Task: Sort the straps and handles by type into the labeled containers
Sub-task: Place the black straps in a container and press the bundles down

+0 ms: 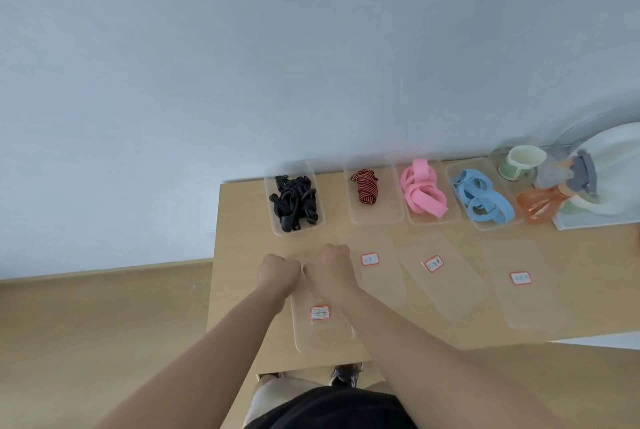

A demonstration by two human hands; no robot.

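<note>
1. Directly beyond both hands, at the far side of the worktop [242,220], stands the clear container [277,231] holding the black handles [294,201].
2. Left hand [277,271] and right hand [334,264] sit side by side, almost touching, fingers curled under, at the far end of the leftmost labelled lid [325,335].
3. Whether either hand pinches the lid's edge cannot be told; the fingertips are hidden.
4. The lid's long axis runs from the hands back toward the person, roughly in line with the container beyond.
5. Right of the right hand lie three more labelled lids; beyond them, containers hold the striped strap [365,189], pink straps [420,191] and blue straps [481,198].
6. Judgement: sorting looks complete; the next move is probably carrying this lid forward, both hands being about equally near.
</note>
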